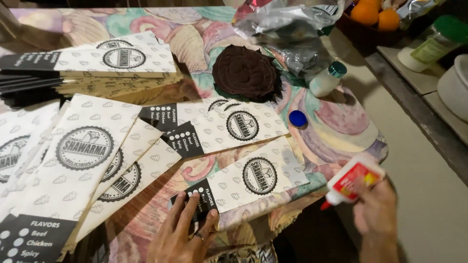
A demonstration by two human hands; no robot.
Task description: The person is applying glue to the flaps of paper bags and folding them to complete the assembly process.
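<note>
My left hand [183, 234] covers the dark corner of the paper bag [248, 182], and the bottom edge cuts off my wrist. My right hand [375, 214] is blurred, hiding the lower end of the glue bottle [352, 182]. The fanned bags [73, 165] run off the left edge.

White paper bags [83, 160] with black ends fan across the bench's left, one bag [253, 180] near its front edge; foil wrapper [287, 34] at the back, red-labelled glue bottle [353, 182] off its right.
</note>
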